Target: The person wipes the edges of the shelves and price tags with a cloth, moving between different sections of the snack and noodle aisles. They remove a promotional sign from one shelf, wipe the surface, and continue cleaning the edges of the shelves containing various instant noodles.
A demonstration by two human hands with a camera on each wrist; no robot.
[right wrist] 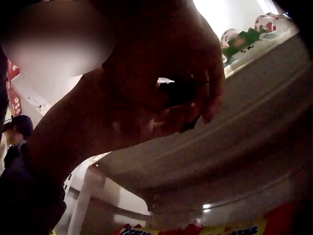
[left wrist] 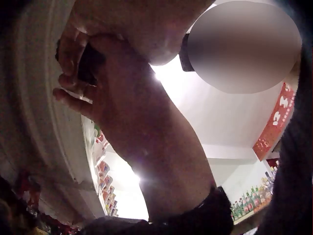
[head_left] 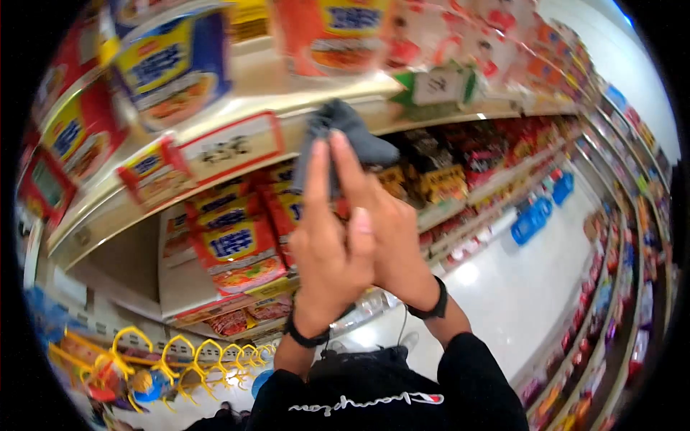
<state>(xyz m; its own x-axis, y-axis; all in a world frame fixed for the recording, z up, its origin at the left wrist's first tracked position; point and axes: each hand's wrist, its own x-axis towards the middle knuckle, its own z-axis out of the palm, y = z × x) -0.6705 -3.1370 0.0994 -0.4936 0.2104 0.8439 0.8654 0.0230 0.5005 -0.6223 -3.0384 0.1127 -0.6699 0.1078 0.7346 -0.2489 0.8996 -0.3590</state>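
A dark grey cloth lies against the front edge of a store shelf, bunched at its top. My left hand and right hand are side by side and overlapping, both holding the cloth. Each index finger stretches forward over it, while the other fingers are largely hidden in the head view. From below, the left wrist view has curled fingers around the dark cloth. The right wrist view is dim, with the cloth dark between the hands.
Cup noodles stand on the shelf above a red-framed price tag. Red noodle packs fill the shelf below. A green star-shaped tag hangs right of the cloth. Yellow hooks stick out at lower left; blue containers are on the floor.
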